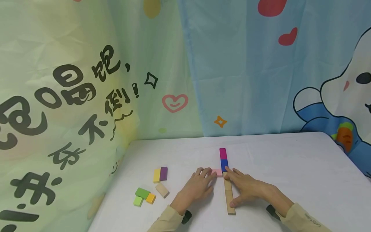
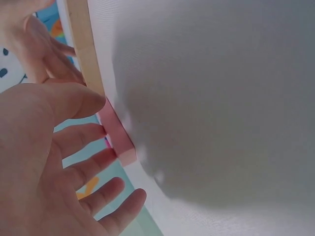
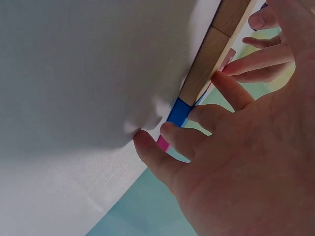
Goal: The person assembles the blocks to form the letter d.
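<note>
My left hand reaches over a pink block, its fingertips at the block's edge in the left wrist view and its thumb in front of one end. The pink block lies crosswise against a straight row on the table. That row runs from a magenta block through a blue block to natural wood blocks. Along the row's right side lies my right hand, fingers spread. Its fingertips touch around the blue block and the adjoining wood block; its thumb is beside the nearer wood.
To the left lie a yellow block and a purple block side by side. Nearer are a loose wood block, a green block, a light green block and an orange block. A printed curtain hangs behind the white table.
</note>
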